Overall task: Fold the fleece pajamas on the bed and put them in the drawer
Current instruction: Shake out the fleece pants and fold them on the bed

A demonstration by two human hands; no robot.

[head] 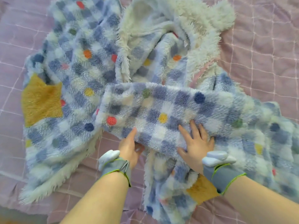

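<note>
The fleece pajamas [77,75], blue-and-white checked with coloured dots and mustard-yellow patches, lie rumpled across the bed, their white fuzzy lining showing at the top. One sleeve [161,109] is laid across the middle of the garment. My left hand [130,146] grips the sleeve's near edge, thumb on top and fingers tucked beneath. My right hand [196,139] rests flat on the sleeve with fingers spread, pressing it down. Both wrists wear grey straps with pale blue devices. No drawer is in view.
The bed is covered by a lilac quilted bedspread [265,39] with a pale grid pattern; it shows around the garment on all sides. A pink-trimmed edge [203,70] of the garment lies at the upper right.
</note>
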